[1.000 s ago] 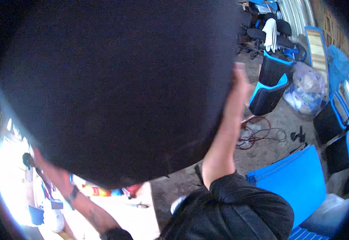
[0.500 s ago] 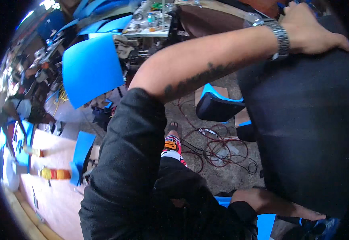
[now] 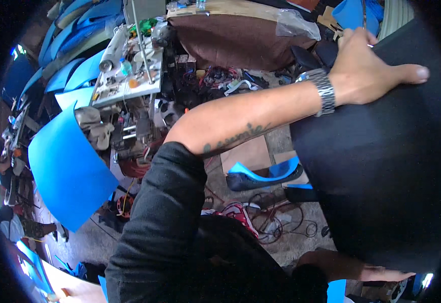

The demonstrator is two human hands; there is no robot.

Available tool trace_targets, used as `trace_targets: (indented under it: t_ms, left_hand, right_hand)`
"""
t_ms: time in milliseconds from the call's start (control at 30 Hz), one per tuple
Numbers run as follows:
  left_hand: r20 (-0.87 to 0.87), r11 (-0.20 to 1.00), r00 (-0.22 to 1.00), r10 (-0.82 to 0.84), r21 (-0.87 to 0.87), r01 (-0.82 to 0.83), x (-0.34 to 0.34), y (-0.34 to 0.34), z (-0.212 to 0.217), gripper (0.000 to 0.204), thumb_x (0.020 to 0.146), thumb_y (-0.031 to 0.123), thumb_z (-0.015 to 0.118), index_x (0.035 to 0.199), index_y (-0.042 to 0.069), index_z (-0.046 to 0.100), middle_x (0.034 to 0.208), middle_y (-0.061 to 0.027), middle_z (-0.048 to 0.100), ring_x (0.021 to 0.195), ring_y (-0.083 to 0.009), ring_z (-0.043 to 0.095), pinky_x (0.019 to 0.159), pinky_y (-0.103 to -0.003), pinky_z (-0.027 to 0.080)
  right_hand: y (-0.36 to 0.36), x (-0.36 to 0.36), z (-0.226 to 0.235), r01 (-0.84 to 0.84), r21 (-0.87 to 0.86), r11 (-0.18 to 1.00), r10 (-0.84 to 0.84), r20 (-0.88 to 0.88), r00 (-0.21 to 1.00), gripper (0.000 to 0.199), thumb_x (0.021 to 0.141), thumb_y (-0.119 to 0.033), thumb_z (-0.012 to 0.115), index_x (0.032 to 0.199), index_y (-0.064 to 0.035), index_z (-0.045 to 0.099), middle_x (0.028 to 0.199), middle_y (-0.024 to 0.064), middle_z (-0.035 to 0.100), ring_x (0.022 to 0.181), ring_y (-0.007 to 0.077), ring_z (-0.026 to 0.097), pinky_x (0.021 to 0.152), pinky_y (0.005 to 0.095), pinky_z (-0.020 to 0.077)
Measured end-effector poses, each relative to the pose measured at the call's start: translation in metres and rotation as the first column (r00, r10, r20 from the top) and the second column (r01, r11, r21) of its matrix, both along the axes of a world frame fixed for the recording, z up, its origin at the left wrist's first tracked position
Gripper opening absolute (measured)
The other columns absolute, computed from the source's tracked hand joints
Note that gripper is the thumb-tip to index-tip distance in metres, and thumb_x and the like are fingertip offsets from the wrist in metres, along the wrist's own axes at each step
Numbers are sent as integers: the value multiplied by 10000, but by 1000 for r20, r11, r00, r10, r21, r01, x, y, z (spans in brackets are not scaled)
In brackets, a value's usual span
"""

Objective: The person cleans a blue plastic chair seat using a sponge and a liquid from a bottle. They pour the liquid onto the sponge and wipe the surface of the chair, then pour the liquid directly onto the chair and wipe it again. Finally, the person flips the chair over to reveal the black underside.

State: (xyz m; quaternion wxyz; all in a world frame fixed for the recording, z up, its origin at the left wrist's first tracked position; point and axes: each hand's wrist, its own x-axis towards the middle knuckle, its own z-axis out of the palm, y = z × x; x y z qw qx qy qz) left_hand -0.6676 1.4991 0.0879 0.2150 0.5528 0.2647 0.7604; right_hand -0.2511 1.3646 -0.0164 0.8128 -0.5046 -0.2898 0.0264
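A large, dark black sheet [image 3: 377, 171] stands up along my right side, its face slightly bowed. My left hand [image 3: 367, 70], with a metal watch at the wrist, reaches across to its upper edge. The fingers hook over that edge while the thumb lies along the black face. Low down, my right hand [image 3: 384, 273] is at the sheet's bottom edge, partly in shadow, and seems to bear it from below. Some of its fingers are hidden. On the floor beside the sheet sits a curved black piece with a bright blue inner side [image 3: 266, 177].
A big blue curved sheet [image 3: 69, 166] stands at left. Beyond it is a cluttered white worktable [image 3: 129, 88], with more blue sheets stacked behind. Hoses [image 3: 286, 222] lie coiled on the floor by my feet. A brown-covered bench [image 3: 230, 38] stands at the back.
The view has swung, so the blue sheet and worktable sit farther left and the back bench shows more. Both hands stay at the black sheet's edges; the left thumb now shows more plainly.
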Motion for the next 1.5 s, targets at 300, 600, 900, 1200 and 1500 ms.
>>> trace_targets:
  t_ms: [300, 600, 900, 1200, 1500]
  left_hand:
    - [-28, 943, 999, 30, -332, -38, -100, 139, -67, 962, 537, 676, 722, 979, -144, 480, 985, -242, 480, 960, -299, 491, 859, -349, 434]
    - [28, 811, 990, 140, -576, -99, -201, 200, -161, 955, 562, 670, 721, 1014, -135, 475, 1029, -241, 451, 1048, -320, 445, 900, -370, 407]
    - [95, 728, 981, 169, -683, -59, -280, 240, -203, 950, 570, 678, 711, 1039, -117, 482, 1073, -243, 460, 1019, -303, 476, 893, -370, 414]
    - [114, 732, 968, 222, -675, -89, -305, 357, -236, 807, 674, 652, 647, 977, -85, 517, 1032, -223, 486, 968, -294, 475, 861, -379, 404]
    - [-68, 548, 957, 283, -807, -219, -292, 616, -429, 627, 788, 556, 593, 922, -56, 557, 934, -178, 529, 903, -279, 503, 830, -379, 397]
  right_hand:
    - [165, -85, -1, -116, -32, 993, 115, -24, 993, 576, 922, -466, 344, 1252, -6, 451, 1257, 147, 469, 1105, 303, 481, 964, 426, 376]
    - [285, -167, -39, -383, -121, 916, 377, -69, 923, 601, 935, -479, 284, 1299, -21, 420, 1291, 142, 464, 1136, 313, 475, 971, 444, 391]
    - [337, -265, -37, -471, -176, 865, 440, -187, 878, 605, 940, -486, 266, 1305, -25, 409, 1274, 135, 475, 1132, 300, 479, 976, 431, 391]
    - [456, -266, -71, -459, -179, 870, 451, -89, 888, 548, 951, -425, 328, 1302, -15, 418, 1274, 127, 483, 1082, 289, 519, 951, 400, 409]
    - [703, -299, -282, -563, -271, 781, 376, -516, 770, 523, 973, -398, 285, 1305, -19, 425, 1258, 109, 505, 1083, 249, 512, 964, 352, 381]
